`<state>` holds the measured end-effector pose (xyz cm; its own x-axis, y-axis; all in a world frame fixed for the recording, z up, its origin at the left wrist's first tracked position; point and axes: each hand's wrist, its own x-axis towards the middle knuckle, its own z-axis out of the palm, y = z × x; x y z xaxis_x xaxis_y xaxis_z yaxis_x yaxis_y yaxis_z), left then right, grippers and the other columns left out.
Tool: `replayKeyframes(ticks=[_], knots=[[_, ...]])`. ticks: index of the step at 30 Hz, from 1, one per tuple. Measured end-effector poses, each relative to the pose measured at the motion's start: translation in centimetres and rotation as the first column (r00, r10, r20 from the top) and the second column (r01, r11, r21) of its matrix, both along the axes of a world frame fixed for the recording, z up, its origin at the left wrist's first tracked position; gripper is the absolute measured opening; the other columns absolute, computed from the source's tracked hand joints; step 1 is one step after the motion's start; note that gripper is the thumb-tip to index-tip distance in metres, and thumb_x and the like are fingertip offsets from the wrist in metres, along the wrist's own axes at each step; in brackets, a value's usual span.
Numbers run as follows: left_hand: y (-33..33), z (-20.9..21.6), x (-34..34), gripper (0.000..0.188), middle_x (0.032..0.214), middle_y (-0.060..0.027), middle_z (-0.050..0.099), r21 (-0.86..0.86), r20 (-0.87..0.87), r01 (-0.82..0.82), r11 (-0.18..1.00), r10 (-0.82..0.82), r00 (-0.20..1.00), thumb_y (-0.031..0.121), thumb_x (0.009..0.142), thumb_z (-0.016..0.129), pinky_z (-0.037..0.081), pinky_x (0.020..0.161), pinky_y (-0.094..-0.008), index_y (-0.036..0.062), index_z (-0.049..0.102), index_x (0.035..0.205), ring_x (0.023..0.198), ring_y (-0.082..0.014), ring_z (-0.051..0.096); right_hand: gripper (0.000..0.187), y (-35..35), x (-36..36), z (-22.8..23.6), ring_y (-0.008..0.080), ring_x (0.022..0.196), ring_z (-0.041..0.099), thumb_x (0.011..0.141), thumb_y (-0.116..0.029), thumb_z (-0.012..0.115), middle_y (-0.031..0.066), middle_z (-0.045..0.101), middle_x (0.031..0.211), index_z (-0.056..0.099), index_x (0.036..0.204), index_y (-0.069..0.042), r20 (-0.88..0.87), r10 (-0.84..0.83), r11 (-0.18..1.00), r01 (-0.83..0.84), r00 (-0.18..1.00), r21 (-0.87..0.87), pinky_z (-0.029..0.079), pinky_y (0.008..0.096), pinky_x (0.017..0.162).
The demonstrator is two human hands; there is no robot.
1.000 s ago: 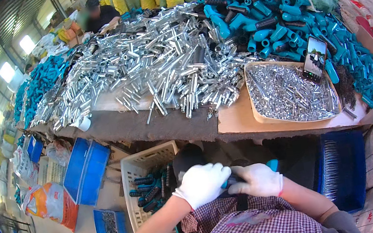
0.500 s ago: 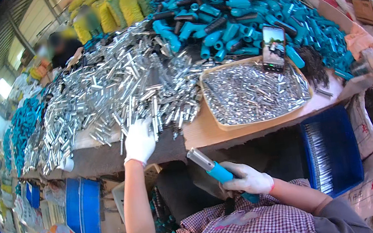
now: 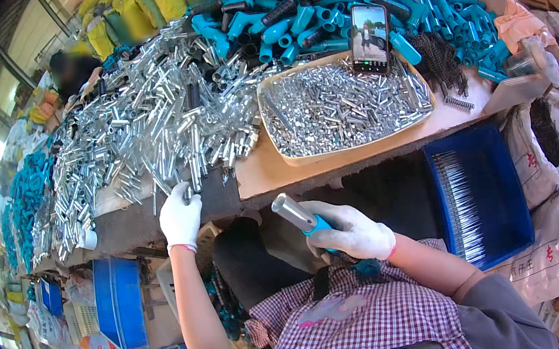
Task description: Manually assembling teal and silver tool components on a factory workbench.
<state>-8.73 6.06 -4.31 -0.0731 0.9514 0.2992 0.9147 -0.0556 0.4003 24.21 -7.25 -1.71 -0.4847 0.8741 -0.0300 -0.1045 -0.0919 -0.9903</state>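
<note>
My left hand [image 3: 181, 219], in a white glove, is at the front edge of the metal pile. Its fingers are closed around the end of a small metal tube [image 3: 187, 193]. A large heap of shiny metal tubes and rods [image 3: 140, 127] spreads just beyond it. Over my lap, my right hand [image 3: 352, 229], also gloved, wraps around a teal plastic handle [image 3: 320, 226]. A thicker silver tube [image 3: 290, 210] sticks out of the handle's upper end, tilted up and to the left. The handle's lower part is mostly hidden by my glove.
A cream tray [image 3: 334, 152] of small metal pins stands on the table, with a phone [image 3: 369, 40] propped at its back. Teal handles [image 3: 303, 21] are heaped behind. A blue bin [image 3: 493, 250] of metal rods sits at right, beside white sacks [image 3: 548, 234]. Another blue bin [image 3: 119, 302] is at left.
My left hand has drawn back a little from the pile, its fingers now closed on a tube. My right hand has shifted up the teal handle, covering more of it. The view has shifted.
</note>
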Motion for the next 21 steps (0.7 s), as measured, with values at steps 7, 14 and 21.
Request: replayKeyframes(ticks=[7,14,21], knots=[[-4.2,-2.3,2.7,0.024,0.083,-0.0065,0.069,0.237,0.402,0.099,0.966,-0.19,0.896,0.019,0.096,0.063,0.05,0.065,-0.0278,-0.0026,0.069,0.105,0.069,-0.0121,0.061,0.051,-0.5,-0.8,-0.9,0.0342,0.099,0.067,0.086,-0.028,0.066,0.0201,0.067,0.108,0.057,0.132,-0.007,0.262,-0.154,0.943,0.063,0.953,0.325,0.05,0.039,0.089],[-12.0,3.0,10.7,0.04,0.069,0.0,0.053,-0.148,0.917,0.312,0.938,0.013,0.398,0.037,0.101,0.059,0.029,0.04,-0.0192,-0.0022,0.065,0.108,0.049,-0.004,0.042,0.046,-0.3,-0.7,-2.6,0.0364,0.092,0.067,0.086,-0.03,0.067,0.0176,0.067,0.096,0.059,0.128,-0.011,0.475,-0.306,0.844,0.005,0.825,0.536,0.052,0.0453,0.08],[-13.2,4.6,10.7,0.023,0.071,0.0004,0.058,-0.315,0.816,0.317,0.895,0.084,0.572,0.024,0.095,0.063,0.035,0.042,-0.0176,0.003,0.067,0.105,0.052,-0.0026,0.047,0.052,-1.2,-0.4,-2.5,0.0323,0.074,0.066,0.077,-0.025,0.075,0.0123,0.062,0.084,0.06,0.126,-0.014,0.593,-0.471,0.719,-0.106,0.652,0.687,0.053,0.0432,0.063]])
